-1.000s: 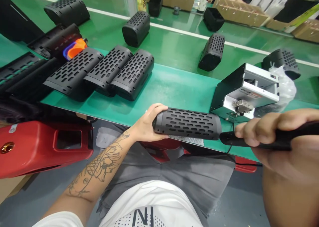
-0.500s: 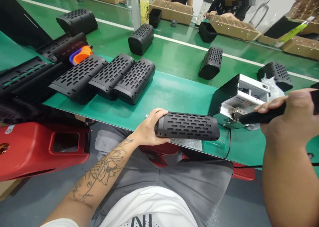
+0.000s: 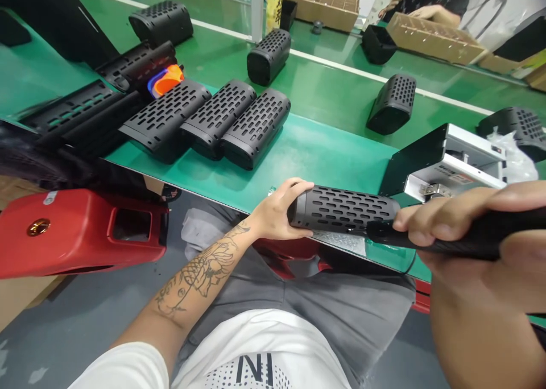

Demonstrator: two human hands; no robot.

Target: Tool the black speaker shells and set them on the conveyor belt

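My left hand [image 3: 284, 211] is wrapped round one end of a black perforated speaker housing [image 3: 341, 207], which lies on its side at the bench's near edge. In my right hand [image 3: 464, 224] is a black electric screwdriver [image 3: 390, 234], its tip end at the housing's right part, near the lower edge. Whether the tip touches a screw I cannot tell. Behind the right hand stands a box-shaped screw feeder [image 3: 409, 164], partly covered by the fingers. Three similar upright-slotted housings, the nearest one [image 3: 258, 128] included, lie side by side beyond my left hand.
Open housing shells [image 3: 72, 107] and an orange and blue roll [image 3: 167, 82] lie at left. Further housings [image 3: 269, 56] sit along the green conveyor [image 3: 324, 93]. A post, a bottle [image 3: 273, 5], cardboard trays [image 3: 433, 36] and people are across it. A red stool [image 3: 81, 230] stands at lower left.
My right hand has brought the screwdriver from the screw feeder leftward to the housing. My left hand keeps its hold on the housing. The whole view has shifted, with things appearing further right.
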